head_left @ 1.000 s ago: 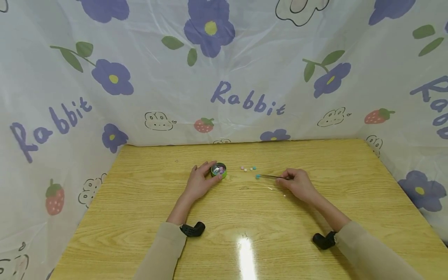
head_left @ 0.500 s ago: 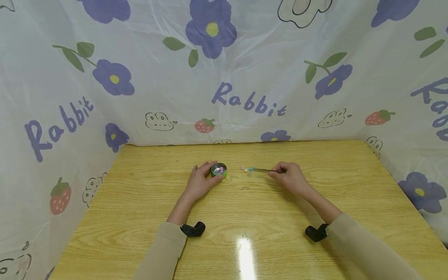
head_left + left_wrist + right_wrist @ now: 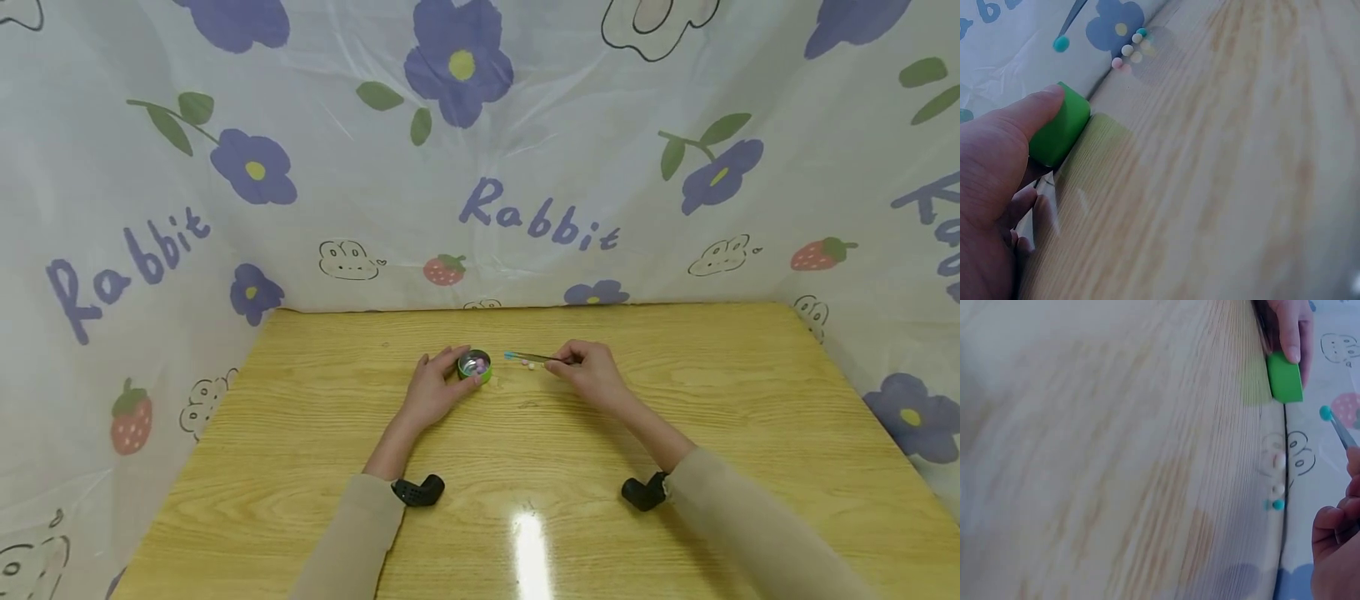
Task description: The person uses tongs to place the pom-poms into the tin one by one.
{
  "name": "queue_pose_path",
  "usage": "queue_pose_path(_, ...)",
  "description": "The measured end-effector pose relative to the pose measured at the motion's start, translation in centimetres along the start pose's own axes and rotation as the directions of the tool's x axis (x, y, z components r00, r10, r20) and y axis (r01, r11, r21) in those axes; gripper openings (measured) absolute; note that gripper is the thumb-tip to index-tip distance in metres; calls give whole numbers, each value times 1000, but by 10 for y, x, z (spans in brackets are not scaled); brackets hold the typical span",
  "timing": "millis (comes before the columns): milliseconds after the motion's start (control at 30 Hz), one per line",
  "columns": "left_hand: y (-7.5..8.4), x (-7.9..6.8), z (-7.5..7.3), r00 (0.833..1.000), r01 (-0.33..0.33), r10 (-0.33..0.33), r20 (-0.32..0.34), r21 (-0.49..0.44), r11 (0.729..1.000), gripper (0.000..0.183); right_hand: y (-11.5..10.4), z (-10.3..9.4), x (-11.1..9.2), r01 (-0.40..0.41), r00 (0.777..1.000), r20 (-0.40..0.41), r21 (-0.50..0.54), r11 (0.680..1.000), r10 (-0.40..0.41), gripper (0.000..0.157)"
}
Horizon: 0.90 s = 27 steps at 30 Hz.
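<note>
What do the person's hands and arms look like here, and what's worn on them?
The left hand and right hand are ungloved. The left sleeve and right sleeve are plain beige and long. A black, bent device sits at each wrist: left device, right device.

Head view: you have moderate, even light. A white glare streak [image 3: 532,550] burns out part of the near tabletop [image 3: 585,533], source out of frame. Your right forearm [image 3: 660,437] casts a soft, faint shadow. Both wrist views read dimmer, cooler and slightly hazy; you see the green tin [image 3: 1063,131] reflected in the glossy wood, with close grain blurred. Right wrist view: the far table edge [image 3: 1284,531] bows visibly.
</note>
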<state>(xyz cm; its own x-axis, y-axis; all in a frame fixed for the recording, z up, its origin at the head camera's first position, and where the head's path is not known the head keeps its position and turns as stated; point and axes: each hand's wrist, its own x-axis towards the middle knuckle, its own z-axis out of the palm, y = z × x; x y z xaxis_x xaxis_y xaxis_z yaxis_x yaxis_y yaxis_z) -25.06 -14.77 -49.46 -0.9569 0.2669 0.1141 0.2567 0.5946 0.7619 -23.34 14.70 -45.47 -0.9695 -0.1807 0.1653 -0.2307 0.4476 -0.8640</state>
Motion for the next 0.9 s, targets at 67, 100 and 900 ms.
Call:
queue_pose_path(67, -1, 0, 0, 1000, -4, 4, -1, 0, 1000, 63, -2, 6, 3, 17, 1000, -4, -1, 1000, -17, 6)
queue_pose_path(100, -1, -1, 0, 1000, -4, 4, -1, -2, 1000, 63, -2, 9, 4, 25, 1000, -2, 1, 1000, -25, 6)
queue_pose_path(900, -2, -5, 5, 998, -51, 52, -28, 31, 998, 62, -13, 36, 10, 66, 998, 9, -3, 998, -66, 8)
